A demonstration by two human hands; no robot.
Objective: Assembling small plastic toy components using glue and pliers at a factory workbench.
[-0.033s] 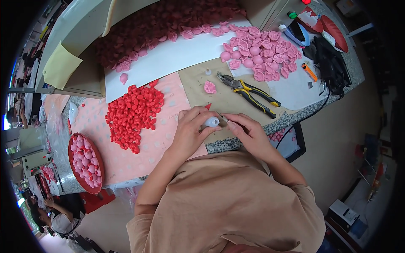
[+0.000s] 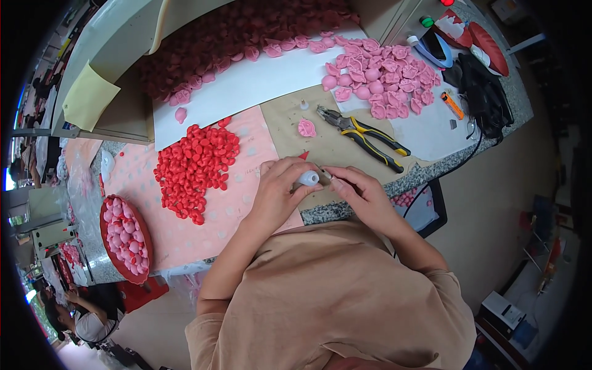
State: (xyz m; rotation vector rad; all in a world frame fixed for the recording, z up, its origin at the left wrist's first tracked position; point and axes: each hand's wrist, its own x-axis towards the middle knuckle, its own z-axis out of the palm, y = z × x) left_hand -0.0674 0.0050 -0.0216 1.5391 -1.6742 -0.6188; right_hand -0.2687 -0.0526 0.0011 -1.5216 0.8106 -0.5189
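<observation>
Close to the bench's front edge, my left hand [image 2: 279,188] is closed round a small whitish plastic bottle [image 2: 309,178], its round end facing up. Just right of it, the fingers of my right hand [image 2: 361,190] pinch a small object whose kind I cannot make out. The fingertips of both hands nearly meet. A red pointed piece [image 2: 304,155] shows just beyond my left fingers. Farther off on the brown paper lie a single pink petal-shaped piece [image 2: 306,127], a small white nozzle-like cap [image 2: 304,105] and pliers [image 2: 364,137] with yellow and black handles.
A heap of red pieces [image 2: 196,169] lies on pink paper to the left, beside a red oval tray [image 2: 145,271] of pink balls. Pink shell-like pieces [image 2: 394,77] are piled back right. An orange cutter [image 2: 452,106] and black bag [image 2: 484,92] lie at right.
</observation>
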